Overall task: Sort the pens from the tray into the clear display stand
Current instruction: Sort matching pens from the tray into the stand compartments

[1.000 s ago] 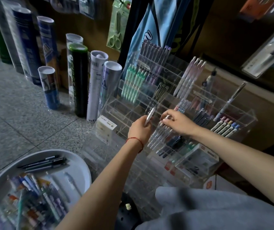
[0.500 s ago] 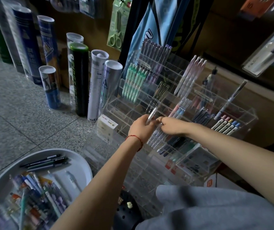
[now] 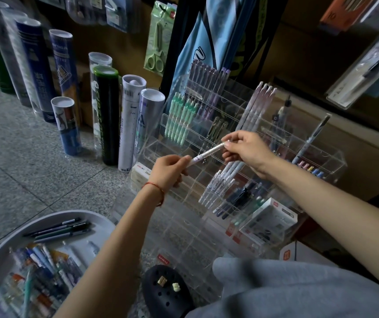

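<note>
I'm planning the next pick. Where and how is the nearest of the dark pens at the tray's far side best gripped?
Probably pinch the nearest dark pen at mid-barrel from above and the near side: it lies flat on the tray, its near side bare, the other dark pens close along its far side.

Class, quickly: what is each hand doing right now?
Left hand: grips the white pen by its lower end.
Right hand: pinches its upper end.

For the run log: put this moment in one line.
pen: held near stand | left hand: grips lower end | right hand: pinches upper end | tray: holds more pens
</note>
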`<action>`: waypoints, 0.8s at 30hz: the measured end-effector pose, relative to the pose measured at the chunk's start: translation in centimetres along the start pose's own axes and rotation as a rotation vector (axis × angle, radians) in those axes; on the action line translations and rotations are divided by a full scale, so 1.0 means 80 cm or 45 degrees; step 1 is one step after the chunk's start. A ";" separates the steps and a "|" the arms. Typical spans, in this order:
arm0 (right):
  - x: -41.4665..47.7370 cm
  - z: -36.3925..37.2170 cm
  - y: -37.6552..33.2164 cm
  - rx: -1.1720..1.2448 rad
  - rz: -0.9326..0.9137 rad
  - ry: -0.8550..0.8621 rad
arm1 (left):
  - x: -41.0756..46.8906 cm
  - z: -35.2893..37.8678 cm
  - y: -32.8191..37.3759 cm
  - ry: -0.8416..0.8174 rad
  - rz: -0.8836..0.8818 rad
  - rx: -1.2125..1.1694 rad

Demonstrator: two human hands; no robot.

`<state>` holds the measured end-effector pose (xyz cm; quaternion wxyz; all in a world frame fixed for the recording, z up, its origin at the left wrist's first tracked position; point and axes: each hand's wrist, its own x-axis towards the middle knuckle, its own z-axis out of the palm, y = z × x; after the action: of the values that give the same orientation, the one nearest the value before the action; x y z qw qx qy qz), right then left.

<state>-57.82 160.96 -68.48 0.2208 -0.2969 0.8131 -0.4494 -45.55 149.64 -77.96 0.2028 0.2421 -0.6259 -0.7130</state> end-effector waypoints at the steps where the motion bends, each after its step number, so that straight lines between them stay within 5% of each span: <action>1: -0.002 -0.002 0.001 0.011 -0.001 -0.016 | 0.000 -0.003 0.002 0.020 -0.061 -0.187; 5: -0.010 -0.006 -0.002 -0.145 0.027 -0.225 | 0.009 -0.003 0.019 0.205 -0.153 -0.719; 12: -0.016 0.005 0.003 -0.694 -0.121 -0.272 | 0.016 0.017 0.046 0.230 -0.130 -0.780; 14: -0.017 0.002 -0.005 -0.747 -0.143 -0.304 | 0.016 0.034 0.052 0.218 -0.021 -0.465; 18: -0.018 -0.006 -0.035 -0.382 -0.311 -0.153 | 0.003 0.056 0.066 0.069 0.486 0.403; 24: -0.022 -0.003 -0.036 -0.300 -0.469 0.011 | 0.012 0.052 0.051 0.088 0.820 0.744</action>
<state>-55.90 161.12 -65.71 0.0953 -0.4623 0.7929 -0.3854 -48.89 151.79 -73.56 0.3587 0.1056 -0.8379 -0.3977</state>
